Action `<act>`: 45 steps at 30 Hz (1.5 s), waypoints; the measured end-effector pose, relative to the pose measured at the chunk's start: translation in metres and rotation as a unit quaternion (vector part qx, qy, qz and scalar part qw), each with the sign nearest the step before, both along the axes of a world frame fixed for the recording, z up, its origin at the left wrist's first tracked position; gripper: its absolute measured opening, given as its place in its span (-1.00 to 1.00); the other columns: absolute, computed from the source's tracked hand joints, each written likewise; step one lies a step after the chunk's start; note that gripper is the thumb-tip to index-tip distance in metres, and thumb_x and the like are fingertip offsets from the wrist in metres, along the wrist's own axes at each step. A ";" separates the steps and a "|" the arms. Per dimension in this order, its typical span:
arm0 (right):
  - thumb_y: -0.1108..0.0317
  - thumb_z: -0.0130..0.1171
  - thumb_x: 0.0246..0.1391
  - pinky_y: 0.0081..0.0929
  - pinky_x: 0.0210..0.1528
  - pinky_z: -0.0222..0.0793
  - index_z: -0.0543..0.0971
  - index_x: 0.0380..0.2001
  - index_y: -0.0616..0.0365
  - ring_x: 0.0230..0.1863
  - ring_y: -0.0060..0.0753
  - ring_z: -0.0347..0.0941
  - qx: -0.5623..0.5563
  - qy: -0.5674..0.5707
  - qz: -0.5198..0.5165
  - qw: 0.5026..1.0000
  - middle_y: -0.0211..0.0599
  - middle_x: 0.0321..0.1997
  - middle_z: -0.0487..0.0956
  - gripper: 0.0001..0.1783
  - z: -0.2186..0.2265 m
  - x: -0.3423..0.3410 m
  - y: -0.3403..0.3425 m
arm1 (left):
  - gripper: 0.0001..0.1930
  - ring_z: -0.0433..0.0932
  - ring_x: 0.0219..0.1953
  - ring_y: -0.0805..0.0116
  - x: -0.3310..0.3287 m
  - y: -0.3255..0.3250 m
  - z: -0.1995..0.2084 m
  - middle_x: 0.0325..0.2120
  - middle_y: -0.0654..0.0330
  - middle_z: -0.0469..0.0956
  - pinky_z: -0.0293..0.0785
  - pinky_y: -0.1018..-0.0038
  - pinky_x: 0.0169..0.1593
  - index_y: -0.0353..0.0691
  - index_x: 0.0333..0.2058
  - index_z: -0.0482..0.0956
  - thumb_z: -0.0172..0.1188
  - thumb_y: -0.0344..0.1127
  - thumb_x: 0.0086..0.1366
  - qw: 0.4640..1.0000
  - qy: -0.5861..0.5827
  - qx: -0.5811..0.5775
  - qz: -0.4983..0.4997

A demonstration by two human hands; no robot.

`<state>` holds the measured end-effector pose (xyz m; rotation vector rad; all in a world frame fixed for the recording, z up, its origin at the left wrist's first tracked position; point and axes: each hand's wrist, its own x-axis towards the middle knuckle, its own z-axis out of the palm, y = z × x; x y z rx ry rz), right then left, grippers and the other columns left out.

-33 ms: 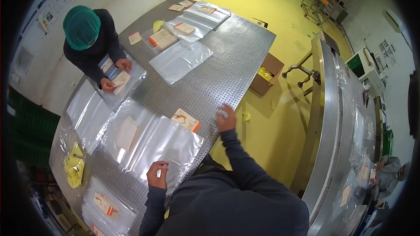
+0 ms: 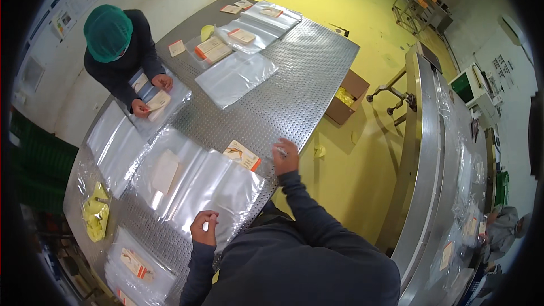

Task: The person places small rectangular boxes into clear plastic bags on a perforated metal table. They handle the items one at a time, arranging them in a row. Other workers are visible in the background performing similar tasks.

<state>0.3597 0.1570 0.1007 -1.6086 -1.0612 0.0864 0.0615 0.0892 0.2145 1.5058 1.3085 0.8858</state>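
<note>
My left hand [image 2: 204,228] is above the near edge of a stack of clear plastic bags [image 2: 198,187], its fingers curled in and the thumb close to them. Whatever may be between those fingertips is too small to make out. Over the table's right edge hangs my right hand [image 2: 287,157], slightly blurred, its fingers bent but apart from the thumb. Just left of it a printed card [image 2: 242,154] with an orange strip lies at the bag stack's far corner. A pale blank card [image 2: 165,171] rests on the bags toward their left side.
Across the perforated metal table [image 2: 317,62], a co-worker in a green hair net [image 2: 107,33] handles cards over bags. A bag of yellow pieces [image 2: 95,219] lies at left, more bags [image 2: 136,266] nearby. A cardboard box [image 2: 347,99] and a steel conveyor [image 2: 416,164] stand at right.
My right hand has shifted slightly left and down, nearer the printed card. My left hand keeps its place. The far things have moved a little in the picture.
</note>
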 end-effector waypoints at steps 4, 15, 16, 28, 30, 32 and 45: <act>0.46 0.27 -0.28 -0.28 -0.01 0.24 0.57 -0.41 0.08 -0.11 -0.13 0.38 -0.062 -0.013 0.082 0.995 -0.21 -0.24 0.50 -0.77 0.008 -0.066 0.014 | -0.93 0.42 -0.15 0.13 -0.022 -0.017 -0.012 -0.27 0.02 0.48 0.28 0.32 -0.03 -0.34 -0.44 0.48 0.11 -0.46 0.10 0.991 0.110 0.070 -0.007; 0.40 0.32 -0.36 -0.22 0.02 0.24 0.53 -0.25 0.06 -0.01 -0.10 0.31 -0.084 -0.147 0.153 0.974 -0.18 -0.09 0.44 -0.56 0.000 -0.103 0.033 | -0.37 -0.03 0.27 -0.01 -0.063 -0.053 -0.069 0.22 -0.06 0.03 -0.20 0.02 0.25 -0.13 0.13 0.26 0.18 -0.11 0.08 0.902 0.409 0.125 0.061; 0.36 0.34 -0.39 -0.22 0.00 0.25 0.52 -0.21 0.00 -0.01 -0.10 0.31 -0.108 -0.175 0.120 0.971 -0.19 -0.08 0.43 -0.50 0.001 -0.100 0.039 | -0.37 -0.04 0.28 -0.01 -0.065 -0.057 -0.074 0.23 -0.06 0.01 -0.20 0.03 0.25 -0.13 0.14 0.26 0.17 -0.11 0.09 0.902 0.413 0.113 0.058; 0.38 0.39 -0.42 -0.52 -0.44 0.44 0.57 -0.32 0.17 -0.54 -0.48 0.49 -0.279 0.036 0.134 0.950 -0.29 -0.53 0.56 -0.58 -0.009 -0.062 0.066 | -0.54 0.00 0.28 0.06 -0.070 -0.074 -0.095 0.22 0.00 0.06 -0.16 0.07 0.25 0.02 0.08 0.38 0.10 -0.17 0.17 0.924 0.361 0.114 0.047; 0.39 0.40 -0.40 -0.55 -0.43 0.44 0.59 -0.41 0.21 -0.57 -0.51 0.48 -0.313 0.021 0.124 0.941 -0.29 -0.56 0.57 -0.65 -0.012 -0.053 0.073 | -0.57 0.01 0.27 0.07 -0.069 -0.075 -0.096 0.21 0.00 0.09 -0.16 0.07 0.25 0.05 0.05 0.41 0.08 -0.19 0.17 0.921 0.368 0.116 0.051; 0.39 0.39 -0.37 -0.58 -0.42 0.43 0.61 -0.53 0.25 -0.63 -0.55 0.47 -0.310 0.011 0.113 0.944 -0.30 -0.62 0.58 -0.76 -0.013 -0.043 0.076 | -0.60 0.03 0.27 0.07 -0.069 -0.074 -0.095 0.20 0.00 0.11 -0.15 0.07 0.24 0.05 0.03 0.44 0.08 -0.20 0.17 0.919 0.374 0.115 0.052; 0.14 0.01 0.09 -0.43 -0.43 0.36 0.44 -0.21 0.26 -0.45 -0.41 0.40 -0.145 0.172 0.288 0.931 -0.29 -0.37 0.50 -0.63 -0.049 -0.030 0.062 | -0.56 0.20 0.17 0.11 -0.045 -0.046 -0.035 0.07 0.02 0.31 0.07 0.16 0.18 -0.17 0.00 0.45 0.20 -0.27 0.10 0.979 0.150 0.077 0.111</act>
